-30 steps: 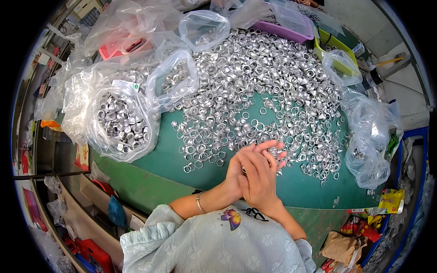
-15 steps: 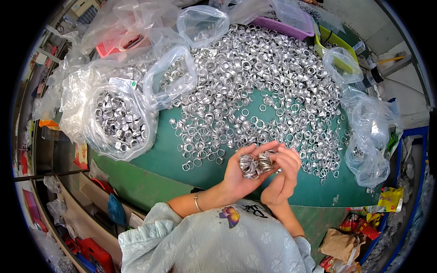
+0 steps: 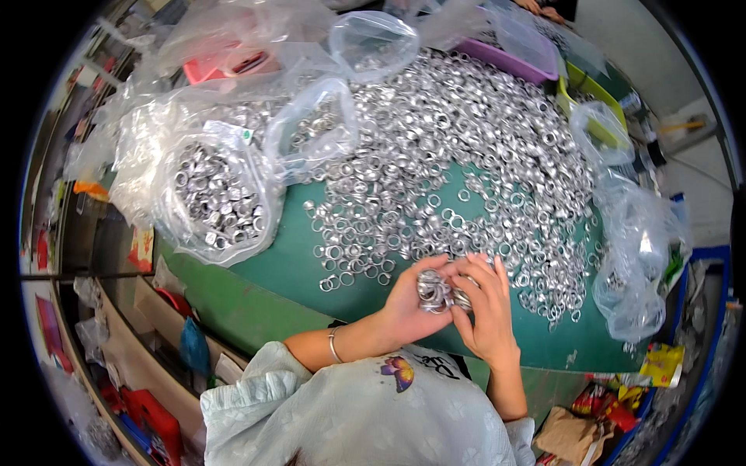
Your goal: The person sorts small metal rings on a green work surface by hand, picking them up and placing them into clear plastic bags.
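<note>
My left hand [image 3: 404, 311] is cupped, palm up, around a handful of silver metal rings [image 3: 432, 292]. From the right, my right hand [image 3: 489, 314] reaches over this handful. Its fingers bend across the rings, covering part of them, and its thumb lies at their near side. Both hands are just above the near edge of the green table [image 3: 299, 268]. Beyond them spreads a large heap of similar silver rings [image 3: 466, 128], thinning into loose single rings close to my fingers.
At the left stands a clear plastic bag [image 3: 268, 225] of chunkier rings; another open bag [image 3: 273, 151] sits beside it. A purple bin [image 3: 509, 60] and a lime-green bin [image 3: 594, 81] are at the back right. Crumpled bags [image 3: 633, 256] line the right edge. Another person's hands [image 3: 544, 9] show at the far top.
My right hand has turned from beside the rings to lie over them, its fingers now across the handful. The left hand still cups the rings. The whole view has shifted slightly.
</note>
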A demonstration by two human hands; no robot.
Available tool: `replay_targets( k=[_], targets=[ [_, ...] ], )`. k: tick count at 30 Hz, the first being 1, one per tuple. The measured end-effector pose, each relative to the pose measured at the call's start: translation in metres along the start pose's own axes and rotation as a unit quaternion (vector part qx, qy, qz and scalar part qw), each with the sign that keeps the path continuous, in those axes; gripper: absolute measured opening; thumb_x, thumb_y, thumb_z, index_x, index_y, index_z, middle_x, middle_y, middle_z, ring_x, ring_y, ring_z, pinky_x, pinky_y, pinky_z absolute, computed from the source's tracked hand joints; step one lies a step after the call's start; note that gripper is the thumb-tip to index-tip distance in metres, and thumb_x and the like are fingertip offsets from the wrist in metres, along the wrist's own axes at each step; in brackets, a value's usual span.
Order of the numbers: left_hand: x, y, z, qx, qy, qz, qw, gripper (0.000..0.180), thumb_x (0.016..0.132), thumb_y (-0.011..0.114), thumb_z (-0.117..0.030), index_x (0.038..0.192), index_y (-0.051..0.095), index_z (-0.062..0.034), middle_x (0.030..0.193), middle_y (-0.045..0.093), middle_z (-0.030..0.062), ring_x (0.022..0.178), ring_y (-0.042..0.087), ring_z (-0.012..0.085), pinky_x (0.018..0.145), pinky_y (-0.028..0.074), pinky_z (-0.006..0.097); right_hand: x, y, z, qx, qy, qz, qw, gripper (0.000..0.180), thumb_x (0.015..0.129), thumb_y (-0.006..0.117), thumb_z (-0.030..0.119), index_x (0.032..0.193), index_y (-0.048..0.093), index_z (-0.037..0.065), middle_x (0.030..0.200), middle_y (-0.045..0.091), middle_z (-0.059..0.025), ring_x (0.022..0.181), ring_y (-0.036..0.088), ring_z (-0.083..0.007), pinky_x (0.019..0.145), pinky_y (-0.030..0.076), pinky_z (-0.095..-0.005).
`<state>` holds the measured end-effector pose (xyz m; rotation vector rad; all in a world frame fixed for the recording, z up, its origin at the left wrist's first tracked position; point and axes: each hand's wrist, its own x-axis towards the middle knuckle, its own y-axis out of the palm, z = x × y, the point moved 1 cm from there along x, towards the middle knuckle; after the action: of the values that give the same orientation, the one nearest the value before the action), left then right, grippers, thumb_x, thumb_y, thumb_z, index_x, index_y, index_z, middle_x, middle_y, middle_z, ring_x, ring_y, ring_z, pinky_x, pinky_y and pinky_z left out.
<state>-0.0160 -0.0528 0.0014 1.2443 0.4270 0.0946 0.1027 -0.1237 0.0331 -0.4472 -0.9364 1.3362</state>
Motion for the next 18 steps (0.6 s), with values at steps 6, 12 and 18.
replay_targets(
  k=[6,12,18],
  targets=[
    [0.002,0.007,0.004,0.011,-0.028,0.016,0.999,0.057,0.089,0.04,-0.026,0.134,0.03,0.0062,0.131,0.04,0.0169,0.119,0.041,0.0229,0.105,0.027,0.037,-0.009,0.018,-0.01,0.0,-0.024,-0.095,0.995,0.032,0.069,0.059,0.004,0.101,0.054,0.007,0.095,0.048,-0.0104,0.087,0.047,-0.0289,0.08,0.034,-0.0417],
    [0.014,-0.021,0.004,-0.124,-0.075,0.252,0.957,0.058,0.088,0.039,-0.025,0.136,0.027,0.0059,0.128,0.044,0.016,0.118,0.042,0.0219,0.104,0.028,0.035,-0.01,0.034,-0.014,0.077,0.029,-0.226,0.971,0.013,0.082,0.046,0.003,0.095,0.049,0.002,0.096,0.047,-0.0152,0.087,0.046,-0.024,0.078,0.039,-0.0357],
    [0.007,0.004,0.002,0.118,0.014,-0.063,0.991,0.046,0.091,0.042,-0.03,0.124,0.043,0.0013,0.111,0.057,0.013,0.096,0.056,0.0185,0.085,0.043,0.034,0.0,0.031,-0.015,0.487,0.201,-0.459,0.715,0.012,0.09,0.041,0.012,0.096,0.048,0.003,0.092,0.046,-0.0077,0.081,0.044,-0.0171,0.075,0.039,-0.0311]
  ],
)
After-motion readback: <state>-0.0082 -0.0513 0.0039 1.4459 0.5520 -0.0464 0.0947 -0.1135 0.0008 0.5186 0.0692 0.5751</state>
